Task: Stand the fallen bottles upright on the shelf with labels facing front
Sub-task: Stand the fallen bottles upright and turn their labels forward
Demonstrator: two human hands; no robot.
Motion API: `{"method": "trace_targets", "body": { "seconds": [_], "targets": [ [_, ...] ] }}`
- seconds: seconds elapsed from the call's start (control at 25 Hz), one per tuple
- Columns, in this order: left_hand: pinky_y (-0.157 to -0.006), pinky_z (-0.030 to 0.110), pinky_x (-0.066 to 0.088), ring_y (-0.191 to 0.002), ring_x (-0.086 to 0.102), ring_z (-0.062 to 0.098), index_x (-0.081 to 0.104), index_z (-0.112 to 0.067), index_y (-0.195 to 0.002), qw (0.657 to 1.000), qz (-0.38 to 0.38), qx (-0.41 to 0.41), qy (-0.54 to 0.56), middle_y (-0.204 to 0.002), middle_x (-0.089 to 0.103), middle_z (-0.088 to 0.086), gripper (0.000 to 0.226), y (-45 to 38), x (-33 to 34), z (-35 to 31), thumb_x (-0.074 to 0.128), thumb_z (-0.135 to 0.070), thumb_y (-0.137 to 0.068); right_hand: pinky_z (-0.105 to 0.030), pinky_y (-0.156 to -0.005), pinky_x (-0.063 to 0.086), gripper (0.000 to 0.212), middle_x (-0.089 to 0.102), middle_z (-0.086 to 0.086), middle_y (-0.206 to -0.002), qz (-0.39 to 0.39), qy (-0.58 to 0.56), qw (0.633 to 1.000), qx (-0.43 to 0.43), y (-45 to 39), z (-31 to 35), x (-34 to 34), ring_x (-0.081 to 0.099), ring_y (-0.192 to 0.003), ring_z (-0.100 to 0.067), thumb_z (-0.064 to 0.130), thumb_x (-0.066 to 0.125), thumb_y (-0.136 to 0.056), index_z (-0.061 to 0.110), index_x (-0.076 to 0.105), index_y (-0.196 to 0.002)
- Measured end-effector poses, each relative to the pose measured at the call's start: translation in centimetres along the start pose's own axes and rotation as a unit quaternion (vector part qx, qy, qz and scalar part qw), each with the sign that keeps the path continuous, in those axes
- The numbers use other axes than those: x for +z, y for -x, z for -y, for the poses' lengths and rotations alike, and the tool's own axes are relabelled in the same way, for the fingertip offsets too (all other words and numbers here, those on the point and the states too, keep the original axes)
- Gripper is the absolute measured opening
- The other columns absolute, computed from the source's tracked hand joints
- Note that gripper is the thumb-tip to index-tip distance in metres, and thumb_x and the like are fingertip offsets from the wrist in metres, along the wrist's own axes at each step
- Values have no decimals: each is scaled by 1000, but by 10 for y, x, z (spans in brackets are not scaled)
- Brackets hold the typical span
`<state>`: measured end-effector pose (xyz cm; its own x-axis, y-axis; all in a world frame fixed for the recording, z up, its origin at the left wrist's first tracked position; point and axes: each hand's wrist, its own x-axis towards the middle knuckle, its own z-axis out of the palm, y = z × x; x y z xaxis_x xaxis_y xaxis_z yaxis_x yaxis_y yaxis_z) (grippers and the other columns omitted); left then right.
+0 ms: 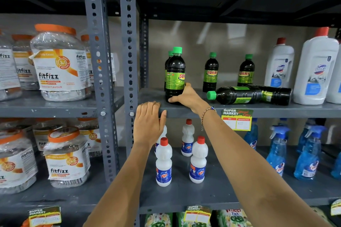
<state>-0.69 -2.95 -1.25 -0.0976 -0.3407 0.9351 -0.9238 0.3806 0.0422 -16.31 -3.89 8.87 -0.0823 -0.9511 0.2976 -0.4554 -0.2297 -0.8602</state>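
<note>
Fingers (174, 99) of the right hand (186, 97) are curled around an upright bottle (175, 77); the left hand (148, 125) is laid flat on the shelf (267, 110) edge. Beyond the fingers, three more are stood upright; two fallen bottles (249, 95) are seen rightward.

Grey shelf (258, 109) with upright (211, 73) and fallen bottles (238, 95)

I have a single head-worn wide-angle view, close to the grey shelf (239, 110) and facing it square on. It looks forward and slightly down, the middle tier near eye level. Both forearms reach in from the bottom edge.
</note>
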Motion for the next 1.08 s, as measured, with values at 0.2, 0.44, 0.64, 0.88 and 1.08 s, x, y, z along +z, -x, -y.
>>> {"method": "trace_targets", "body": {
  "seconds": [0.2, 0.44, 0.64, 0.88, 1.08],
  "targets": [
    [-93, 38, 44, -98, 59, 26, 61, -9, -107, 1000, -6, -2, 1, -106, 66, 8, 39, -1, 0, -2, 40, -39, -95, -34, -103, 40, 101, 51, -4, -127, -52, 35, 998, -22, -2, -4, 4, 47, -123, -21, 21, 87, -63, 7, 23, -139],
    [-93, 39, 45, -98, 59, 26, 61, -9, -107, 1000, -4, -3, 1, -106, 66, 8, 40, 0, -1, -2, 38, -40, -95, -33, -99, 42, 76, 52, -5, -119, -14, -9, 1000, -13, -3, -2, -1, 50, -120, -22, 11, 83, -67, 7, 36, -127],
    [-93, 39, 45, -99, 60, 26, 61, -9, -107, 1000, -3, -5, 4, -106, 66, 8, 40, 0, -1, -2, 39, -40, -95, -34, -93, 49, 67, 64, -3, -113, -55, 42, 997, -32, -4, -5, 4, 60, -109, -20, 25, 88, -60, 8, 55, -116],
    [-94, 40, 45, -99, 59, 27, 60, -9, -106, 1000, -6, -3, 10, -106, 65, 8, 38, 0, -1, -3, 40, -38, -94, -36, -96, 46, 81, 57, -5, -121, -59, 97, 992, -56, 1, -3, 5, 54, -112, -21, 34, 88, -60, 9, 43, -123],
    [-94, 40, 46, -98, 60, 27, 61, -9, -107, 1000, -7, -1, 12, -105, 66, 8, 38, 0, 0, -2, 40, -39, -94, -30, -95, 46, 52, 66, -10, -116, 3, -55, 998, -33, 0, -3, -6, 61, -110, -22, 3, 82, -69, 10, 56, -113]
  ]
}}
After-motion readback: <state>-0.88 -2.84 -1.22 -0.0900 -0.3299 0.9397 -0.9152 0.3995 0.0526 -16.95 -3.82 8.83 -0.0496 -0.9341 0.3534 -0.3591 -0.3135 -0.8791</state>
